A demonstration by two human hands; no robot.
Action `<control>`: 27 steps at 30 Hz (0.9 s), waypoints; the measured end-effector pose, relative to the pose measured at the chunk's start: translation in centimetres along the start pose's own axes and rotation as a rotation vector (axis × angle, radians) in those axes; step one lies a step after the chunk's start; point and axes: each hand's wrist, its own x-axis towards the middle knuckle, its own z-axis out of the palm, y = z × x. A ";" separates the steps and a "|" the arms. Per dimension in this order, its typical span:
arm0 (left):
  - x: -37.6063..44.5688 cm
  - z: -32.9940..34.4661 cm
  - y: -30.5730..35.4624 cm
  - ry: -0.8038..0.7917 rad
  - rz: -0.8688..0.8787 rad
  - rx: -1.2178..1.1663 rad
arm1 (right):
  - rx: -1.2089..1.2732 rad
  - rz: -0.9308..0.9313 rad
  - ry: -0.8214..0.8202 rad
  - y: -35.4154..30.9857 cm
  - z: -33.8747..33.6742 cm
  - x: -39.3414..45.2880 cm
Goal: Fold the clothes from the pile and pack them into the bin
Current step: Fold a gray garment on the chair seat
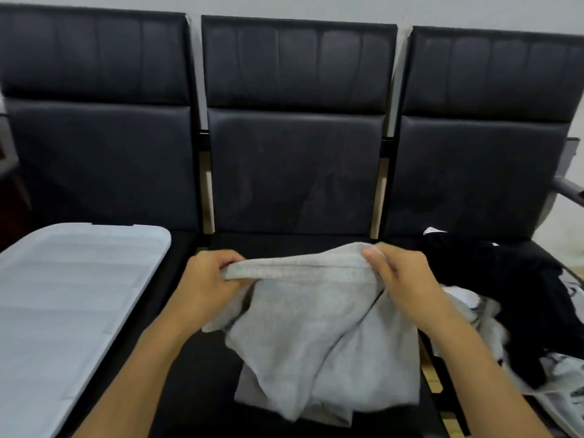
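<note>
A light grey garment point(319, 339) hangs over the middle black seat, held up by its ribbed top edge. My left hand point(208, 279) grips the left end of that edge and my right hand point(401, 276) pinches the right end, thumb on top. The cloth below droops in loose folds onto the seat. On the right seat lies the pile of clothes point(512, 298), mostly black with white and grey pieces. The bin point(72, 298) sits on the left seat, and only its pale grey ribbed lid shows; the inside is hidden.
Three black padded seats point(294, 172) stand in a row with tall backrests against a white wall. A grey metal armrest point(568, 188) juts out at the far right. Gaps between the seats show wooden flooring below.
</note>
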 end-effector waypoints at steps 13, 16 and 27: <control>-0.6 -5.3 -2.3 0.523 -0.057 0.201 | 0.115 0.003 0.439 -0.7 -1.1 0.3; -0.8 -5.7 -2.4 0.574 -0.107 0.221 | 0.061 -0.009 0.428 -0.7 -1.7 0.1; -1.7 -6.5 -3.1 0.756 -0.221 0.106 | 0.005 0.143 0.152 0.2 -2.5 -0.1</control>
